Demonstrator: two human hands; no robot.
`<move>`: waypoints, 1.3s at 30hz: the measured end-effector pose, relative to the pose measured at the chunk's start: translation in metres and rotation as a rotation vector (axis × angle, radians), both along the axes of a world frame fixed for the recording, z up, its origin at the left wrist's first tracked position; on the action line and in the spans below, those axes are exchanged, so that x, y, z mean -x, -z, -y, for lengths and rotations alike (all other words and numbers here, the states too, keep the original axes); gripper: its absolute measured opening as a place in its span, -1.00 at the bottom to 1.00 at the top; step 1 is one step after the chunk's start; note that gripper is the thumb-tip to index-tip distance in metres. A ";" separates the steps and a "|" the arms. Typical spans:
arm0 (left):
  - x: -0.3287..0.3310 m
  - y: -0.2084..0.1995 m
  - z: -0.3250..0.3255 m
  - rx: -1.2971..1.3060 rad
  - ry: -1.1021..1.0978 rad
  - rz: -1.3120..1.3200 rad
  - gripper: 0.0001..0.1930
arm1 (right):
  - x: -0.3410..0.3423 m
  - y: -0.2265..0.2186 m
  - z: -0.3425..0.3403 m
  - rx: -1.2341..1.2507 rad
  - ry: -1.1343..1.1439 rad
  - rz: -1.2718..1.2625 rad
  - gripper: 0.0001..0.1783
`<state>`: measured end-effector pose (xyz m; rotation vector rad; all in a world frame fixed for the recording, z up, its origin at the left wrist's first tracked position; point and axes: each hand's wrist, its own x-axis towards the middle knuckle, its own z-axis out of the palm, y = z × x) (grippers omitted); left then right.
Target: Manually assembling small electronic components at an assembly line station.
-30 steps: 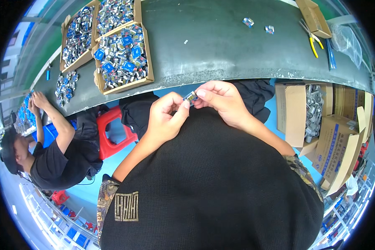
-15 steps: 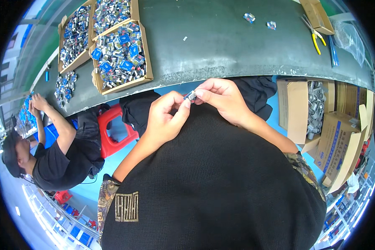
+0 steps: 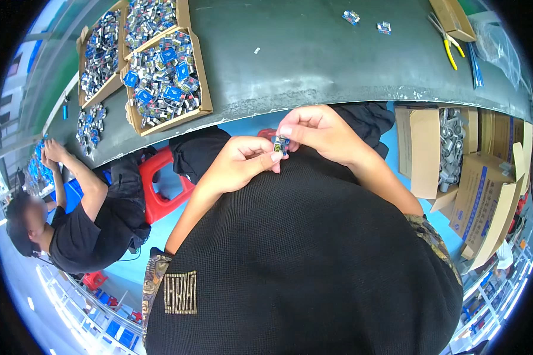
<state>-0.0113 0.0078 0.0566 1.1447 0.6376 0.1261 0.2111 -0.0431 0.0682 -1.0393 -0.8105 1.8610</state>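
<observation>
Blue and silver, the small electronic module (image 3: pixel 280 144) sits pinched between our 2 hands, held just above the black shirt (image 3: pixel 314 248) and short of the near edge of the dark green worktable (image 3: pixel 314 59). Our left hand (image 3: pixel 243 163) comes up from the lower left and grips the module with thumb and forefinger from that side; our right hand (image 3: pixel 320 131) curls over it from the upper right, fingertips closed on its top. Both hands touch it, so neither is nearer, and the piece is too small for us to tell its long axis with any confidence. It lies dead centre between the hands, close to our chest, with nothing between it and the table edge ahead. On the table to the left stand 2 shallow cardboard trays, the nearer tray (image 3: pixel 204 89) heaped with similar blue and silver modules, the farther tray (image 3: pixel 83 71) likewise filled. 2 loose modules (image 3: pixel 367 21) lie apart near the far edge, and yellow-handled pliers (image 3: pixel 447 44) rest to the right beside a small cardboard box (image 3: pixel 453 15). At our right, below table height, open cartons (image 3: pixel 423 154) hold grey metal cylinders (image 3: pixel 453 145). To our left a seated co-worker (image 3: pixel 77 225) in black reaches both arms toward the table beside a red plastic stool (image 3: pixel 160 186).
</observation>
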 end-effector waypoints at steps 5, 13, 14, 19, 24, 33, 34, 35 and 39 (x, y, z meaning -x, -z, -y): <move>-0.007 -0.003 0.005 0.041 -0.142 -0.002 -0.79 | -0.002 0.009 0.011 0.041 0.050 0.058 -0.86; -0.012 0.009 0.008 0.080 -0.199 -0.017 -0.79 | 0.007 0.038 0.024 -0.048 -0.121 0.067 -0.85; -0.012 0.011 0.008 0.083 -0.200 -0.021 -0.79 | 0.007 0.040 0.024 -0.045 -0.122 0.063 -0.85; -0.017 0.009 0.011 0.087 -0.187 -0.044 -0.72 | 0.009 0.042 0.025 -0.071 -0.112 0.097 -0.80; -0.015 0.015 0.006 0.090 -0.115 -0.032 -0.69 | 0.004 0.034 0.018 0.006 -0.148 0.091 -0.75; -0.017 0.030 -0.009 0.065 -0.066 0.038 -0.69 | 0.012 0.038 0.009 0.138 -0.083 0.128 -0.75; -0.016 0.031 -0.009 0.091 -0.078 0.055 -0.70 | 0.013 0.038 0.009 0.126 -0.062 0.160 -0.75; -0.016 0.031 -0.009 0.116 -0.091 0.071 -0.71 | 0.014 0.039 0.009 0.124 -0.068 0.165 -0.75; -0.012 0.039 -0.007 0.074 -0.115 0.043 -0.75 | 0.021 0.046 0.010 -0.015 -0.011 0.266 -0.75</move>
